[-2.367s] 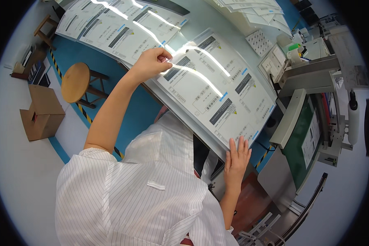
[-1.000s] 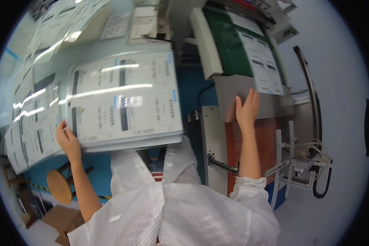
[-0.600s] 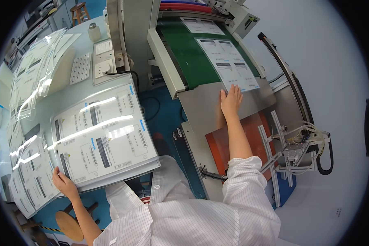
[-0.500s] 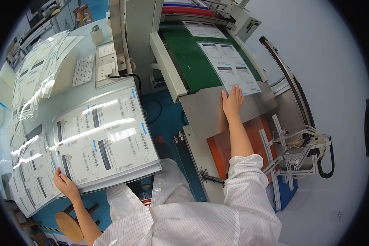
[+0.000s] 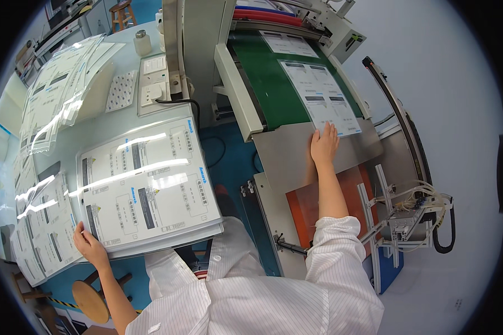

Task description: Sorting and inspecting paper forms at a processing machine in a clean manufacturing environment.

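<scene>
My right hand [image 5: 324, 147] lies flat with its fingers stretched out over the near end of a white printed sheet [image 5: 320, 88]. That sheet spans from the green conveyor belt [image 5: 262, 84] onto the bare metal plate [image 5: 288, 151]. My left hand [image 5: 92, 248] rests at the near left corner of a thick stack of printed sheets [image 5: 176, 190]. Its fingers are extended along the stack's edge, holding nothing that I can see. Farther along the belt, close to the rollers, lies a second printed sheet [image 5: 289, 43].
Loose glossy printed sheets [image 5: 49, 218] overlap left of the stack. A small bottle [image 5: 142, 43] and a white power socket [image 5: 151, 94] stand behind it. An orange panel [image 5: 332, 204] lies under the metal plate; a frame with hoses [image 5: 405, 215] is at right. Below left is a round stool [image 5: 90, 301].
The whole view has shifted slightly. My right hand remains at the near end of the sheet on the belt, and my left hand stays at the stack's corner.
</scene>
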